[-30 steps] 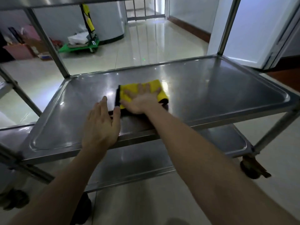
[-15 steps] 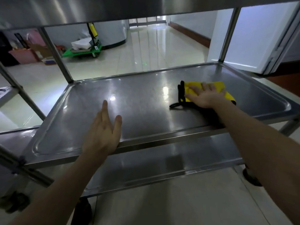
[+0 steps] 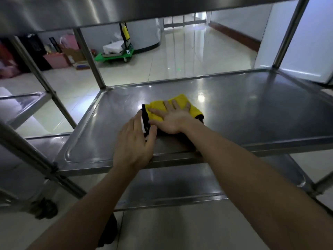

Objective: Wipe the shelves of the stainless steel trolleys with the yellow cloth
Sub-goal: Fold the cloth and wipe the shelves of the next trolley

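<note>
A yellow cloth point(image 3: 182, 101) with a black edge lies folded near the middle of the trolley's middle steel shelf point(image 3: 252, 112). My right hand point(image 3: 173, 118) presses flat on the cloth, fingers spread and straight. My left hand point(image 3: 134, 145) rests flat on the shelf's front rim just left of the cloth, fingers straight, its thumb close to the cloth's black edge. A lower shelf point(image 3: 180, 184) shows beneath, and the upper shelf point(image 3: 90, 9) spans the top of the view.
A second steel trolley point(image 3: 23, 105) stands to the left. Upright posts point(image 3: 90, 58) rise at the shelf's corners. Castor wheels point(image 3: 45, 208) sit on the tiled floor. Far behind are a green platform cart point(image 3: 115, 55) and boxes.
My right hand slid the cloth from near my left hand out to the right, then back left to the shelf's middle. My left hand stayed on the front rim.
</note>
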A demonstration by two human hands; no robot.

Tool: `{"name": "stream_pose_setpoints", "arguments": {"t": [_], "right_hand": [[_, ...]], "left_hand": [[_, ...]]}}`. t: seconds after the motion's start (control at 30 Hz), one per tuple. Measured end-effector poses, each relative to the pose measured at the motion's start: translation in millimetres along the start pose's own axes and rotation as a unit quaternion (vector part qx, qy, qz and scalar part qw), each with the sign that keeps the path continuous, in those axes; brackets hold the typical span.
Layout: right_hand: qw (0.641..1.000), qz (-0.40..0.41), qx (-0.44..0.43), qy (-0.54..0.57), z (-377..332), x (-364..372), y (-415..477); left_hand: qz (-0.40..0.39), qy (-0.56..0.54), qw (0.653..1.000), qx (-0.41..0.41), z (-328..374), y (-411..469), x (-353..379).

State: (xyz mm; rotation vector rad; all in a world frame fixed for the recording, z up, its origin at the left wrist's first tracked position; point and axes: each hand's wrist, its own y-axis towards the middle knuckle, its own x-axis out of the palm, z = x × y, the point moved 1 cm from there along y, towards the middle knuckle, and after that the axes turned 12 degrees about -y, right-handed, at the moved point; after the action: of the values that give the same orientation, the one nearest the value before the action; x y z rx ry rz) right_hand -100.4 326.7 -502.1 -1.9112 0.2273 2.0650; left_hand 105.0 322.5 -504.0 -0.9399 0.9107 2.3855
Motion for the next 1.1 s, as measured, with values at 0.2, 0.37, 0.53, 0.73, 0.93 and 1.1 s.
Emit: {"name": "stream_pose_setpoints", "arguments": {"t": [0.2,0.37,0.53,0.73,0.93,1.1], "right_hand": [[0.999,-0.012,0.017,0.028,75.6,23.8,-131.3],[0.981,-0.031,0.188,0.034,189.5,37.1,-206.5],[0.979,-0.021,0.199,0.034,183.8,40.4,-208.7],[0.978,0.013,0.201,0.047,176.0,43.5,-211.3],[0.977,0.012,0.204,0.055,206.9,54.5,-222.9],[0.95,-0.051,0.302,0.06,317.4,61.1,-234.4]], "left_hand": [[0.013,0.071,0.997,0.006,4.9,4.9,-4.1],[0.016,0.214,0.977,0.006,18.7,10.3,-5.1],[0.004,0.107,0.994,0.038,103.4,-7.2,47.8],[-0.088,0.057,0.993,0.058,179.5,10.7,119.7],[-0.127,0.085,0.988,0.012,151.8,12.8,141.7],[-0.169,0.109,0.979,0.028,155.2,11.8,134.5]]}}
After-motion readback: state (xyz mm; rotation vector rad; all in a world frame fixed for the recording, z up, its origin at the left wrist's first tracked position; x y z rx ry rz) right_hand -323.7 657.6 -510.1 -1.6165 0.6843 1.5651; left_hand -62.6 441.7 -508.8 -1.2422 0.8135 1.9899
